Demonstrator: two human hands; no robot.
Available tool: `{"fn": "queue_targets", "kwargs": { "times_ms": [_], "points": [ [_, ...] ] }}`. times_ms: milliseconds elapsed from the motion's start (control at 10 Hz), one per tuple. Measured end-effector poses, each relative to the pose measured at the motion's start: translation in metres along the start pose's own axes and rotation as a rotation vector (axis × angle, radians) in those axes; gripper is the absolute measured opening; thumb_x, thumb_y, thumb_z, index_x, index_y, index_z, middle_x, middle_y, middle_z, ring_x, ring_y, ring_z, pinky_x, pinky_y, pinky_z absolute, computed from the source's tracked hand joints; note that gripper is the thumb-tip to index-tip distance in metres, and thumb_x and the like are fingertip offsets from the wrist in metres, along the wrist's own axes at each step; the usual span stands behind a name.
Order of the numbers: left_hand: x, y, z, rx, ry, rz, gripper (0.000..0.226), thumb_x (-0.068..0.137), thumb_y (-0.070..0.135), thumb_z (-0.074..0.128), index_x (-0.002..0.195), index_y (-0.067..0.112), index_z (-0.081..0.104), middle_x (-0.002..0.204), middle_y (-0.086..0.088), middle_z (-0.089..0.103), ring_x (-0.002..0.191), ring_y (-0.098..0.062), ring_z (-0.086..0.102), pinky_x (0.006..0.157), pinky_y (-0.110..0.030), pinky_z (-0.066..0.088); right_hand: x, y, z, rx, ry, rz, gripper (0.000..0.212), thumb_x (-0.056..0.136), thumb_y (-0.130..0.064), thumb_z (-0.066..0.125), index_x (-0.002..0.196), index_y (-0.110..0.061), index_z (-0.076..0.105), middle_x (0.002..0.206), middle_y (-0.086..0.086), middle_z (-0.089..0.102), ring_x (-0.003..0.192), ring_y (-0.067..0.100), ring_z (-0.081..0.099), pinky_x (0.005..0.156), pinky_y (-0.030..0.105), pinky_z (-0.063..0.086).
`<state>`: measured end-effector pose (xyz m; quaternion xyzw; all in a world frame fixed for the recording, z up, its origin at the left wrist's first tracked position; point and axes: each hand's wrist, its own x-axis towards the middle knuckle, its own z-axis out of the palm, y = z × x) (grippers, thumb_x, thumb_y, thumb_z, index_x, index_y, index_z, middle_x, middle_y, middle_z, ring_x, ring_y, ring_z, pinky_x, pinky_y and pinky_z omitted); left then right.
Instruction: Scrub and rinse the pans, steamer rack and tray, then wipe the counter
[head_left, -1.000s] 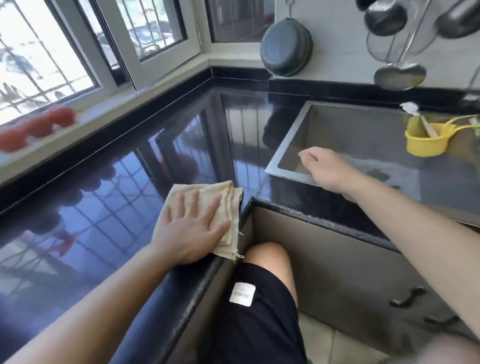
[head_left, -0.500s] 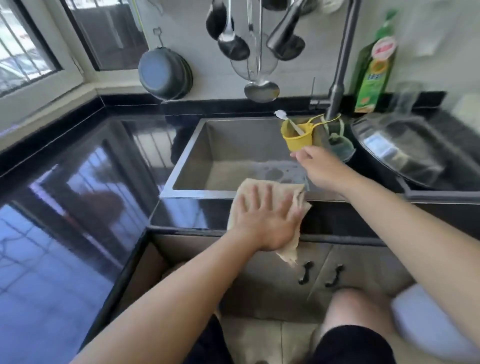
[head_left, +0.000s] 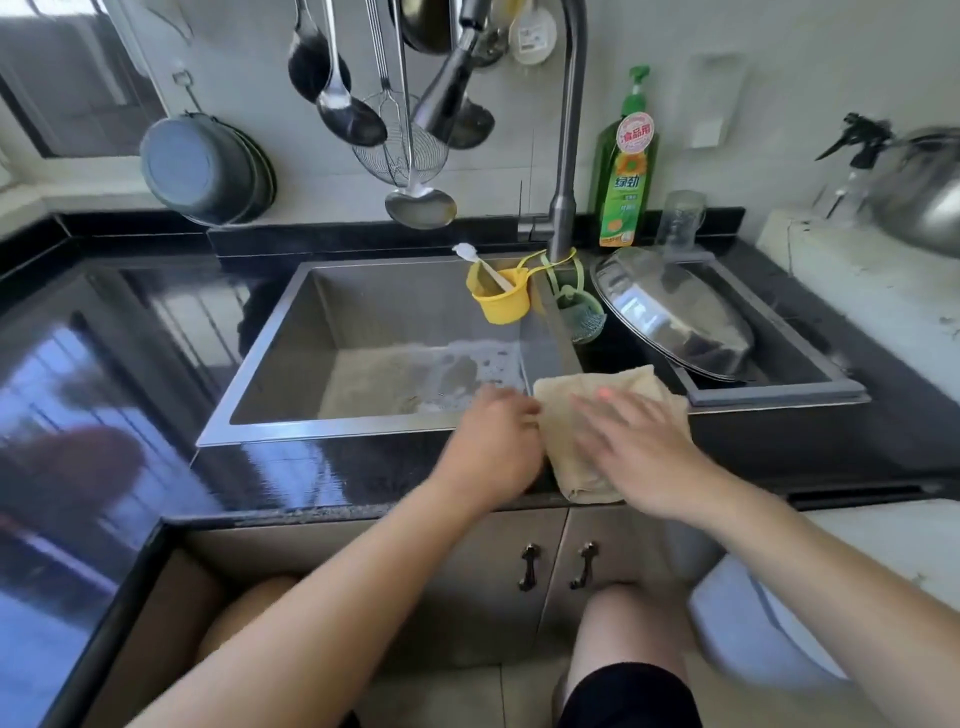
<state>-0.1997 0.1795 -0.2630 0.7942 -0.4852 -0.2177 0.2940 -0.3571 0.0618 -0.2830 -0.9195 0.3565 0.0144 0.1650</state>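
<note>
The right hand (head_left: 636, 452) lies flat on the cloth (head_left: 566, 415) on the bench (head_left: 332, 473), while the left hand (head_left: 493, 447) pinches its left edge.

Left arm: bare, entering from the lower left and reaching up and to the right. Left hand (head_left: 493, 447): back facing the camera, fingers bent downward at the left edge of a cloth (head_left: 602, 410), touching it there; whether they pinch it cannot be told through the motion blur.

Right arm: bare, entering from the lower right and angled up and to the left. Right hand (head_left: 636, 447): palm down, fingers straight and spread, lying flat on top of the cloth, blurred.

Both hands sit side by side, close together. Bare knees show below the forearms.
</note>
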Motion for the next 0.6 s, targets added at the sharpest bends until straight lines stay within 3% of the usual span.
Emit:
{"fn": "queue_targets", "kwargs": {
  "times_ms": [100, 200, 300, 400, 600],
  "points": [
    [-0.001, -0.072, -0.029, 0.408, 0.22, -0.008, 0.05, 0.086, 0.021, 0.04, 0.122, 0.009, 0.072, 0.14, -0.025, 0.057, 0.142, -0.041, 0.037, 0.123, -0.044, 0.021, 0.018, -0.014, 0.005, -0.175, -0.051, 0.024, 0.064, 0.099, -0.069, 0.008, 0.158, -0.047, -0.003, 0.168, -0.008, -0.014, 0.154, 0.026, -0.011, 0.124, 0.048, -0.001],
    [-0.012, -0.108, -0.045, 0.526, 0.278, -0.038, 0.044, 0.09, 0.02, 0.043, 0.124, 0.013, 0.071, 0.124, -0.021, 0.065, 0.128, -0.045, 0.045, 0.11, -0.053, 0.041, 0.053, -0.023, -0.011, -0.189, -0.072, 0.052, 0.06, 0.102, -0.064, 0.011, 0.158, -0.046, 0.002, 0.168, -0.008, -0.017, 0.155, 0.028, -0.005, 0.124, 0.05, 0.004],
    [-0.02, -0.105, -0.055, 0.486, 0.26, -0.021, 0.041, 0.099, 0.013, 0.042, 0.13, 0.021, 0.067, 0.118, -0.008, 0.065, 0.114, -0.033, 0.056, 0.09, -0.043, 0.052, 0.073, -0.029, -0.021, -0.172, -0.101, 0.061, 0.054, 0.106, -0.054, 0.014, 0.158, -0.042, 0.012, 0.168, -0.004, -0.015, 0.154, 0.034, 0.002, 0.123, 0.052, 0.009],
    [-0.015, -0.098, -0.063, 0.502, 0.221, -0.095, 0.05, 0.096, 0.015, 0.041, 0.136, 0.036, 0.063, 0.125, -0.002, 0.067, 0.112, -0.03, 0.061, 0.08, -0.034, 0.049, 0.068, -0.032, -0.02, -0.178, -0.113, 0.06, 0.056, 0.105, -0.057, 0.013, 0.159, -0.042, 0.011, 0.168, -0.004, -0.019, 0.155, 0.031, -0.002, 0.124, 0.051, 0.008],
    [-0.019, -0.084, -0.076, 0.613, 0.093, -0.095, 0.056, 0.097, 0.016, 0.04, 0.145, 0.04, 0.053, 0.133, -0.007, 0.064, 0.118, -0.032, 0.06, 0.085, -0.035, 0.047, 0.04, -0.025, -0.016, -0.218, -0.179, 0.077, 0.066, 0.101, -0.067, 0.012, 0.161, -0.04, 0.001, 0.166, -0.009, -0.021, 0.155, 0.026, -0.011, 0.125, 0.047, 0.001]
  ]
}}
